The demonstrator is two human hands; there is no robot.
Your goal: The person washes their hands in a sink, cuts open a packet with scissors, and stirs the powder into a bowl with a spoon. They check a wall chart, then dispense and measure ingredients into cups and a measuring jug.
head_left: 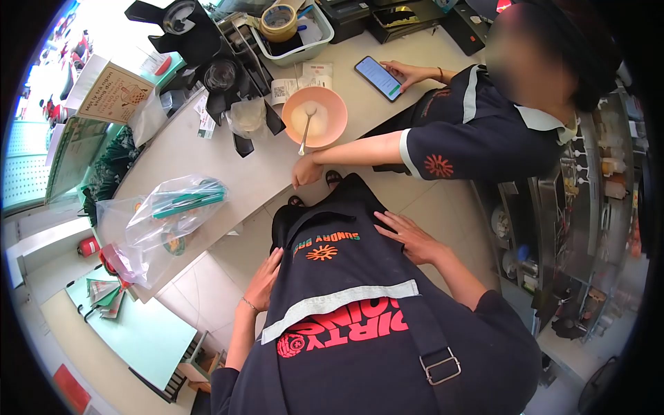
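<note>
My left hand (pixel 263 282) rests against the left side of the dark apron (pixel 346 266) I am wearing, fingers stretched out and holding nothing. On the opposite side, my right hand (pixel 409 240) lies on the apron with its fingers extended and slightly apart. Ahead of me on the counter is a pink bowl (pixel 333 114) with a pale substance in it and a metal spoon (pixel 306 130) leaning inside. Neither hand touches the bowl.
A co-worker (pixel 477 131) sits at the right with one hand on a phone (pixel 377 78). Clear plastic bags (pixel 176 207) with green items lie on the counter (pixel 259 176) at left. A basket (pixel 304 52) with tape rolls stands behind the bowl. Shelves (pixel 553 235) line the right.
</note>
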